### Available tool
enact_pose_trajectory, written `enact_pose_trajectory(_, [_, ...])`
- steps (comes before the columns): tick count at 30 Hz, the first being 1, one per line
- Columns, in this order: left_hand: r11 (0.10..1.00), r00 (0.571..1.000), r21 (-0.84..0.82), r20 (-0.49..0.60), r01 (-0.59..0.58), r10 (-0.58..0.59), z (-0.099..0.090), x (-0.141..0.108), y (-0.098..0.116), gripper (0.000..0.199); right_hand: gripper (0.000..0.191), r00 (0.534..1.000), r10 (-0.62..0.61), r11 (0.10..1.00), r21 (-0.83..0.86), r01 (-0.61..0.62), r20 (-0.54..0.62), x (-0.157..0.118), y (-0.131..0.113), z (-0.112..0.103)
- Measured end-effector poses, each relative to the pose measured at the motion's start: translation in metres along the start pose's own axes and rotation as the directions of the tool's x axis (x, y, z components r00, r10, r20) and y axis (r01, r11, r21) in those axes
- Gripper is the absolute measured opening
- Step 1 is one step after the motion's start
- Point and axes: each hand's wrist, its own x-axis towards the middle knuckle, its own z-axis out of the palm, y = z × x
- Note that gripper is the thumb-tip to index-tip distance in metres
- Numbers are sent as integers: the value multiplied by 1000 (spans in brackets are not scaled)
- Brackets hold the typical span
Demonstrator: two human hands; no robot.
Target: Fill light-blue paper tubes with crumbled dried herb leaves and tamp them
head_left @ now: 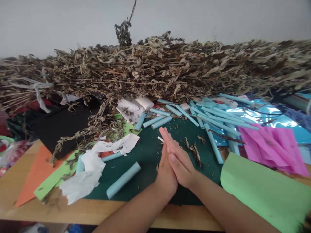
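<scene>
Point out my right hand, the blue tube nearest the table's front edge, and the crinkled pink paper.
Right hand (182, 165), head view: near the base of the thumb.
Blue tube (123, 180), head view: middle of its side.
Pink paper (274, 147), head view: middle of its folds.

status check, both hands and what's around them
Left hand, right hand: pressed palm to palm. White stick: one end showing, rest hidden. Leaf scraps and blue tube close by on green mat.

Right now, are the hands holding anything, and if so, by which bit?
A thin white stick seems held between the left hand and right hand, pressed together; one end pokes out, the held part is hidden.
</scene>
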Motion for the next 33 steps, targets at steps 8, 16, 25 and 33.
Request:
enact_pose_trajectory(8, [973,986,-214,-122,83,-111,9,9,18,24,44,998,-56,891,-449,63,29,7,22,-3])
enact_pose_trajectory(16, [959,988,-283,-155,-16,-30,0,22,36,21,52,998,70,996,-65,-69,9,0,22,3])
enact_pose_trajectory(25, [913,978,-384,-93,135,-184,-11,32,50,16,24,914,347,938,-78,-338,210,10,23,-17])
enact_pose_trajectory(33, [909,986,-396,-48,127,-159,-11,32,54,6,13,902,372,917,-241,-319,221,13,18,-23])
